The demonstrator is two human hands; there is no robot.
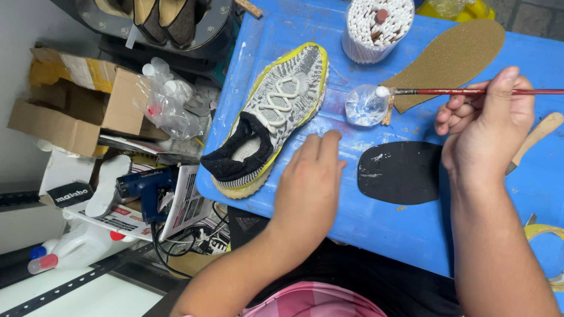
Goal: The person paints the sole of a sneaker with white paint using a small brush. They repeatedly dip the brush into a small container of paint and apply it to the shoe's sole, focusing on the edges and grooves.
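Right hand [484, 132] grips brush [470, 91]; its tip sits at the small clear cup [365, 105]. Left hand [310, 185] rests flat and empty on blue table [382, 223], beside shoe [270, 120]. Black insole [400, 172] lies between the hands; swab tub [376, 26] behind the cup.

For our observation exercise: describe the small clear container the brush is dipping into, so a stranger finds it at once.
On the blue table, look between the grey knit shoe and the tan insole. There sits a small clear container, the brush tip at its rim. It alone is see-through.
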